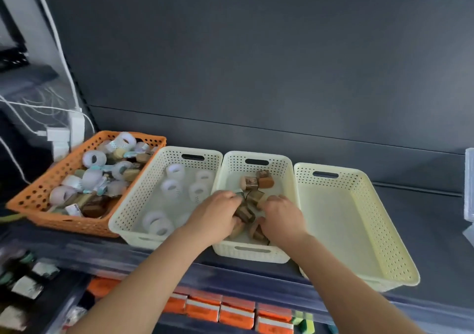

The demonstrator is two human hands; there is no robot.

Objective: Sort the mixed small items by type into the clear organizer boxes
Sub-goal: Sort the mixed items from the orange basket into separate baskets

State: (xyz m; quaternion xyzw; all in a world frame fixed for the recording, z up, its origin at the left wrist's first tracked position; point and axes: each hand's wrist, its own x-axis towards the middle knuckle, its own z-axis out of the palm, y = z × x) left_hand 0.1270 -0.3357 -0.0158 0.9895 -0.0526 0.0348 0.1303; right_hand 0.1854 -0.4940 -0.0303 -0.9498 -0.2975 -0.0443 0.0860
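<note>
Three cream perforated baskets sit side by side on a dark shelf (425, 220), with an orange basket (38, 195) of mixed small items at their left. The left cream basket (143, 187) holds white tape rolls (171, 188). Both hands reach into the middle cream basket (256, 254) among brown blocks (256, 181). The left hand (218, 213) curls its fingers and thumb round a dark brown block (245, 213). The right hand (282, 215), just beside it, bends its fingers down onto other blocks; whether it grips one cannot be told.
</note>
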